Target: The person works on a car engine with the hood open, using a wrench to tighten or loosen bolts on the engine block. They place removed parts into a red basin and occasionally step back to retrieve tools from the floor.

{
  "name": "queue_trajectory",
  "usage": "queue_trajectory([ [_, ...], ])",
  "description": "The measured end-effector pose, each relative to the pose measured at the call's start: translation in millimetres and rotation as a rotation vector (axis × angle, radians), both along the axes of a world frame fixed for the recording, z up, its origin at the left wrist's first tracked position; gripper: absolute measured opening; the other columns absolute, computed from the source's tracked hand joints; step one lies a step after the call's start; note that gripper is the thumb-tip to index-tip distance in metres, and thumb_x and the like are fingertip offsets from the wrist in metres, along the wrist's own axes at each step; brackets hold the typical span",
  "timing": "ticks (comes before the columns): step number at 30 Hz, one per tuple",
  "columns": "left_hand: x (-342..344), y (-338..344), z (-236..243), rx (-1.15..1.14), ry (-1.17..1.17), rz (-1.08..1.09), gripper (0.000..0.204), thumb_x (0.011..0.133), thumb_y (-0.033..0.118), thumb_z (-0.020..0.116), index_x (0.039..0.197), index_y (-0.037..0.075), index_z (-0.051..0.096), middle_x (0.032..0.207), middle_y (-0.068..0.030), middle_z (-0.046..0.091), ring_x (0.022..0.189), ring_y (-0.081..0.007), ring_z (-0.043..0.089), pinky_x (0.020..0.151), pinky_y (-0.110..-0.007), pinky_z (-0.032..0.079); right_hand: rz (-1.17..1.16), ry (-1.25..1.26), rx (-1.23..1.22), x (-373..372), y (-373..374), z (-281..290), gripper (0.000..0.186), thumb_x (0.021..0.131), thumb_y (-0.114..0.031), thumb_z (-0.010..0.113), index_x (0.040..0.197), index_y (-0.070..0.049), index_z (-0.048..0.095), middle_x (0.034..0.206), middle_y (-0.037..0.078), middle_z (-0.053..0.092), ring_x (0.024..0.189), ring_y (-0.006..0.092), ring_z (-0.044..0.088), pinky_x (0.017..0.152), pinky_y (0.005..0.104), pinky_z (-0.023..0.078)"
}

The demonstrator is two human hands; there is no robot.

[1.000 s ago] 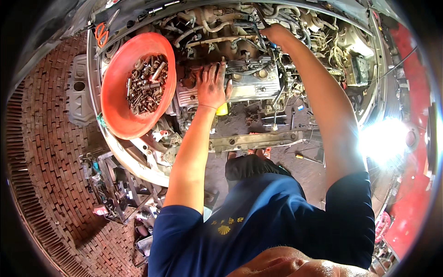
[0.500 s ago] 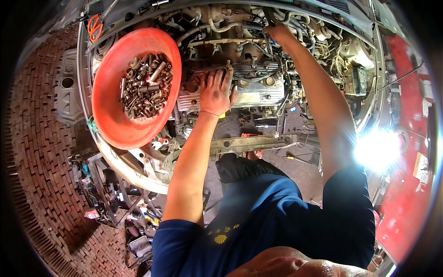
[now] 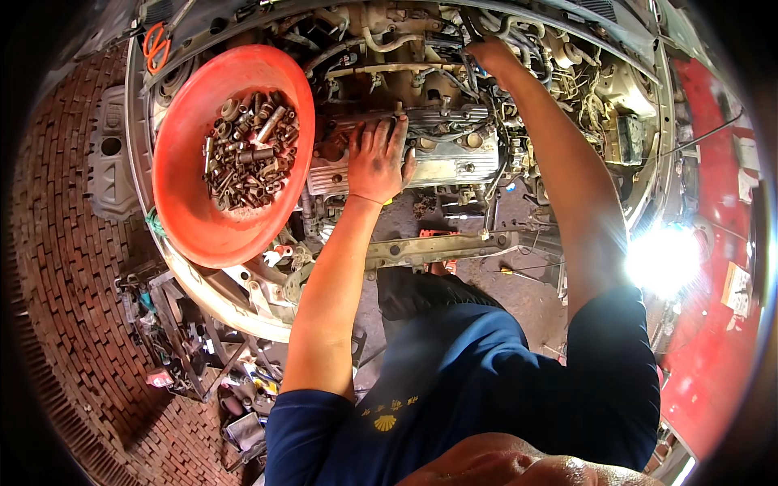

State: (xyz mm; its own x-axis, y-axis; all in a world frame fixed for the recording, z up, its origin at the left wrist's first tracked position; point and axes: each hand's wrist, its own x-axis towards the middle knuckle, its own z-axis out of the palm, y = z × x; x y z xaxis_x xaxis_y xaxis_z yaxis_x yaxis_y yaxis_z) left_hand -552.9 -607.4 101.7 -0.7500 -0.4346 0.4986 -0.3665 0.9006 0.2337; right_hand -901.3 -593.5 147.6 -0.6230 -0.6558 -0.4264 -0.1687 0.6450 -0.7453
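Leaning over an open engine bay (image 3: 648, 121), in a blue shirt (image 3: 486, 389). Left hand (image 3: 377, 158) pressed flat on the silver engine cover (image 3: 442, 162), fingers spread and pointing away, holding nothing. Right hand (image 3: 486, 57) reaching deeper, in among hoses and pipes (image 3: 519, 36) at the back of the engine; fingers hidden down there, so cannot tell whether closed on anything or how far open. Just left of the left hand, a wide orange bowl (image 3: 203, 219) sitting on the front corner of the bay, with a heap of bolts, nuts and sockets (image 3: 247, 150) lying in its middle. Below the engine, a bare metal crossbar (image 3: 438, 247) running across the gap. Down on the brick floor (image 3: 65, 267) at lower left, scattered tools and parts (image 3: 203, 356). Red bodywork (image 3: 713, 340) along the right edge, with a bright glare spot (image 3: 660, 259) beside it.
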Motion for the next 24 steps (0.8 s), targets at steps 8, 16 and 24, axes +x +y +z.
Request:
queue_trajectory([
  [8, 3.3, -1.3, -3.9, 0.000, -0.007, 0.017, 0.072, 0.085, 0.036, 0.069, 0.150, 0.011, 0.051, 0.130, -0.0157, 0.060, 0.118, -0.0327, 0.057, 0.115, -0.055, 0.036, -0.024, 0.298, 0.018, 13.6, -6.0, -14.8, 0.050, 0.092, -0.036, 0.064, 0.131, -0.005, 0.064, 0.120, 0.024, 0.069, 0.110, 0.0345, 0.065, 0.094, 0.0433, 0.050],
  [16, -2.2, 1.0, -2.1, -0.004, -0.006, 0.010, 0.071, 0.085, 0.037, 0.068, 0.149, 0.011, 0.051, 0.130, -0.0157, 0.060, 0.118, -0.0326, 0.056, 0.115, -0.055, 0.035, -0.088, 0.433, 0.036, 22.6, 2.1, 4.6, 0.059, 0.095, -0.049, 0.060, 0.134, -0.006, 0.064, 0.121, 0.025, 0.070, 0.104, 0.0375, 0.070, 0.084, 0.0497, 0.054],
  [24, -0.9, 1.1, -0.2, -0.004, -0.025, 0.021, 0.070, 0.086, 0.036, 0.067, 0.149, 0.010, 0.052, 0.130, -0.0158, 0.061, 0.118, -0.0322, 0.057, 0.116, -0.054, 0.035, -0.184, 0.303, -0.124, 29.3, -3.4, 16.2, 0.044, 0.098, -0.043, 0.066, 0.085, 0.000, 0.064, 0.063, 0.006, 0.056, 0.051, 0.0170, 0.050, 0.049, 0.0377, 0.041],
])
